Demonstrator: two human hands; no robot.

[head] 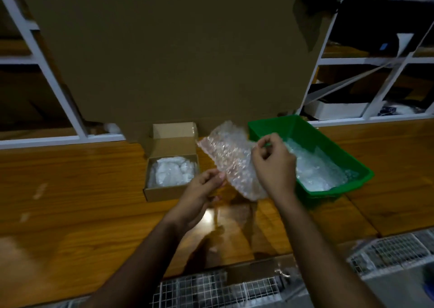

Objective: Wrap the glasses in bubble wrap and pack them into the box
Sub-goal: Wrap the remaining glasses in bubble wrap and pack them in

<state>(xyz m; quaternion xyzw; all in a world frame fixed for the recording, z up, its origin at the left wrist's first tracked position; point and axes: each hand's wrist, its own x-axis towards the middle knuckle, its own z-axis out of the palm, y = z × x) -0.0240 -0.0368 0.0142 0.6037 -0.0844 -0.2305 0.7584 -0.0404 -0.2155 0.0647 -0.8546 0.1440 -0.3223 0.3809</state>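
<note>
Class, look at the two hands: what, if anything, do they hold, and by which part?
Both hold one bubble wrap sheet: left hand pinches its lower left edge, right hand its upper right edge.

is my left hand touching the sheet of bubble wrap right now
Touching. The head view shows the left hand pinching the lower left edge of the bubble wrap sheet between thumb and fingertips, with no gap visible.

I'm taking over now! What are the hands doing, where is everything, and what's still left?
Left hand pinches the lower edge of a bubble wrap sheet; right hand pinches its upper edge, holding it above the wooden table.
The open cardboard box already holds wrapped white bundles.
The green tray holds more clear items; too blurry to identify.
Left: wrap a glass in this sheet, then box it.
</note>
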